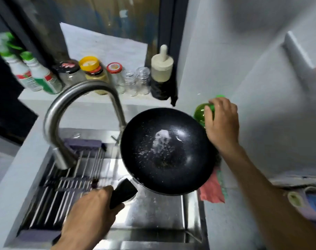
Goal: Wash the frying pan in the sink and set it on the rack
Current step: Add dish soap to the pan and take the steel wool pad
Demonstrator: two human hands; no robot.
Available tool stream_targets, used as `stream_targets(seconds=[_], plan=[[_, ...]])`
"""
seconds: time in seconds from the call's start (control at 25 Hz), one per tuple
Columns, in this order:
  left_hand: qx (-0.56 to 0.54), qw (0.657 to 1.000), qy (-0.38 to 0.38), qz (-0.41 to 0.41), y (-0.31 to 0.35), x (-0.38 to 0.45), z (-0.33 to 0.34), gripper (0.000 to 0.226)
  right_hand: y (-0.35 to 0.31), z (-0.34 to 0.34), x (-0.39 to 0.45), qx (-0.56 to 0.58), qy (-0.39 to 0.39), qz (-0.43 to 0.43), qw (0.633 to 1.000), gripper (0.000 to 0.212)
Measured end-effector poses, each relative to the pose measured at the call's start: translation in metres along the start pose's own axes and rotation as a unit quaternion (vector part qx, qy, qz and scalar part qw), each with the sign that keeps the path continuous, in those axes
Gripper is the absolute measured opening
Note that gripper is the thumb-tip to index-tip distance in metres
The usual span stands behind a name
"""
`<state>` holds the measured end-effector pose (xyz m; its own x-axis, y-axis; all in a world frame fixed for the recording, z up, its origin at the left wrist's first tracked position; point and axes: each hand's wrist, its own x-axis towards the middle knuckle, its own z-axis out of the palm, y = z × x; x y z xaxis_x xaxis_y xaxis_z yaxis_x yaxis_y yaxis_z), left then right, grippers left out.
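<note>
Black frying pan (169,150) held level above the steel sink (153,213), right of the roll-up rack (67,181) and curved faucet (68,112), white suds at its middle. Left hand (92,212) grip clamped round the pan's handle (122,193). Right hand (222,121) grip curled on a green bottle (199,113) standing on the tabletop (225,222) beside the pan, pink cloth (212,192) below.

I see the round black non-stick frying pan (167,150) tilted above the stainless-steel sink (153,213), wet, flecked with white suds, handle toward seven o'clock; the steel-rod drying rack (67,186) spans the sink's nine o'clock side.
</note>
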<state>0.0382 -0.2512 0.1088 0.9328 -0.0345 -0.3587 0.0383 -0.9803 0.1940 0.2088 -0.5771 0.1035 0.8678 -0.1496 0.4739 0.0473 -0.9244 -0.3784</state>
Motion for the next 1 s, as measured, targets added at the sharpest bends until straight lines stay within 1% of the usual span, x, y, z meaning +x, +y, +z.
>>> stream_targets(seconds=[0.04, 0.08, 0.16, 0.2, 0.28, 0.36, 0.4, 0.44, 0.48, 0.52, 0.6, 0.64, 0.68, 0.8, 0.88, 0.92, 0.96, 1.0], plan=[[-0.003, 1.000, -0.011, -0.013, -0.012, -0.013, 0.011, 0.036, -0.017, 0.002, -0.033, 0.040, -0.003, -0.016, 0.999, 0.023], [-0.008, 0.999, -0.019, -0.027, -0.027, -0.025, 0.024, 0.036, -0.036, 0.008, -0.067, 0.072, -0.033, -0.023, 0.997, 0.019], [-0.018, 0.998, -0.031, -0.044, -0.054, -0.041, 0.056, 0.035, -0.076, 0.022, -0.123, 0.142, -0.140, -0.005, 0.980, 0.017], [-0.018, 0.998, -0.038, -0.051, -0.065, -0.045, 0.071, 0.033, -0.101, 0.028, -0.137, 0.191, -0.193, 0.008, 0.962, 0.020], [-0.012, 0.997, -0.058, -0.057, -0.084, -0.047, 0.101, 0.031, -0.158, 0.044, -0.140, 0.320, -0.288, 0.036, 0.902, 0.033], [0.001, 0.996, -0.081, -0.048, -0.103, -0.039, 0.128, 0.028, -0.217, 0.063, -0.124, 0.433, -0.356, 0.053, 0.827, 0.058], [0.012, 0.994, -0.094, -0.046, -0.110, -0.033, 0.138, 0.029, -0.244, 0.072, -0.115, 0.474, -0.387, 0.060, 0.789, 0.070], [0.021, 0.994, -0.101, -0.047, -0.116, -0.028, 0.147, 0.029, -0.268, 0.081, -0.107, 0.501, -0.417, 0.067, 0.756, 0.075], [0.022, 0.993, -0.106, -0.049, -0.122, -0.023, 0.155, 0.028, -0.288, 0.089, -0.103, 0.517, -0.439, 0.070, 0.732, 0.071], [0.018, 0.992, -0.112, -0.052, -0.125, -0.018, 0.163, 0.027, -0.300, 0.094, -0.104, 0.526, -0.451, 0.067, 0.718, 0.058], [0.009, 0.992, -0.114, -0.051, -0.128, -0.009, 0.175, 0.027, -0.298, 0.096, -0.113, 0.536, -0.437, 0.081, 0.718, 0.026], [-0.002, 0.992, -0.114, -0.053, -0.129, -0.004, 0.180, 0.028, -0.284, 0.094, -0.120, 0.542, -0.415, 0.092, 0.724, 0.017], [-0.016, 0.992, -0.111, -0.054, -0.132, -0.001, 0.185, 0.031, -0.264, 0.088, -0.128, 0.550, -0.394, 0.098, 0.730, 0.013], [-0.044, 0.992, -0.109, -0.051, -0.132, 0.014, 0.198, 0.038, -0.188, 0.056, -0.137, 0.586, -0.296, 0.136, 0.742, 0.012], [-0.042, 0.992, -0.105, -0.053, -0.128, 0.022, 0.206, 0.042, -0.149, 0.041, -0.130, 0.573, -0.227, 0.175, 0.768, 0.016], [-0.039, 0.992, -0.110, -0.051, -0.125, 0.025, 0.211, 0.043, -0.133, 0.038, -0.127, 0.557, -0.214, 0.178, 0.783, 0.018], [-0.032, 0.992, -0.114, -0.050, -0.123, 0.027, 0.216, 0.044, -0.119, 0.038, -0.125, 0.545, -0.217, 0.170, 0.792, 0.019], [-0.017, 0.992, -0.118, -0.049, -0.122, 0.026, 0.218, 0.045, -0.104, 0.043, -0.128, 0.545, -0.225, 0.165, 0.791, 0.020]])
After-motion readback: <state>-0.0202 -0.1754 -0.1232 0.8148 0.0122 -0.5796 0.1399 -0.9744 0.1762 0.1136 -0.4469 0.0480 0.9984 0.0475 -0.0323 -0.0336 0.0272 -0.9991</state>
